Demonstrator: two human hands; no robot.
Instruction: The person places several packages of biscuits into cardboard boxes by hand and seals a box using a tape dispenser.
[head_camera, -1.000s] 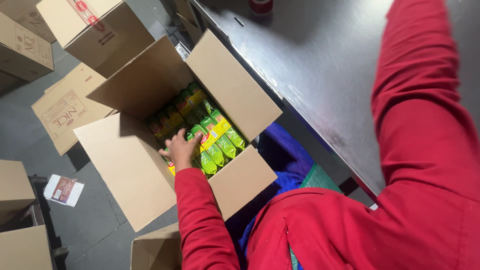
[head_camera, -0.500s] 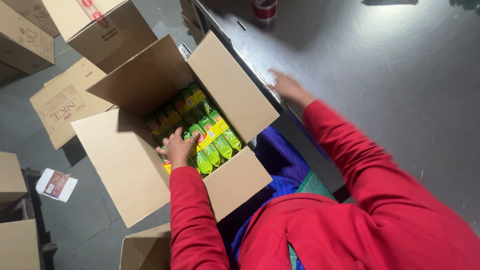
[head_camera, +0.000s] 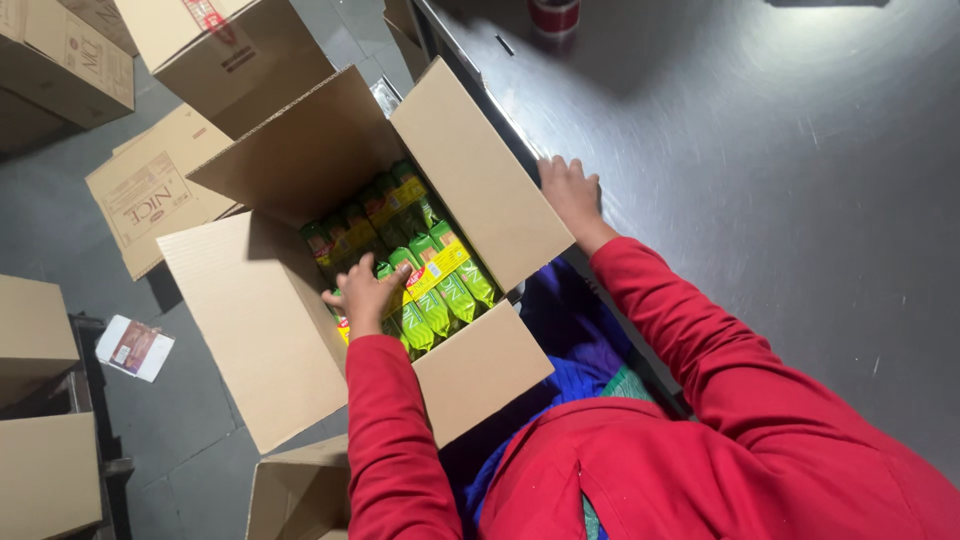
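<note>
An open cardboard box stands on the floor with its four flaps spread. Inside lie several green packets with yellow and red labels, packed in rows. My left hand reaches into the box and rests on the packets near the left side, fingers curled over one; whether it grips that packet cannot be told. My right hand lies on the edge of the dark metal table, just beside the box's right flap, fingers apart and holding nothing. Both sleeves are red.
More cardboard boxes stand at the top left, along the left edge and at the bottom. A flattened carton and a small white packet lie on the grey floor. A red-and-white tape roll sits at the table's far edge.
My right arm has drawn back across the table; the hand now rests at its edge by the box flap. My left hand stays on the packets.
</note>
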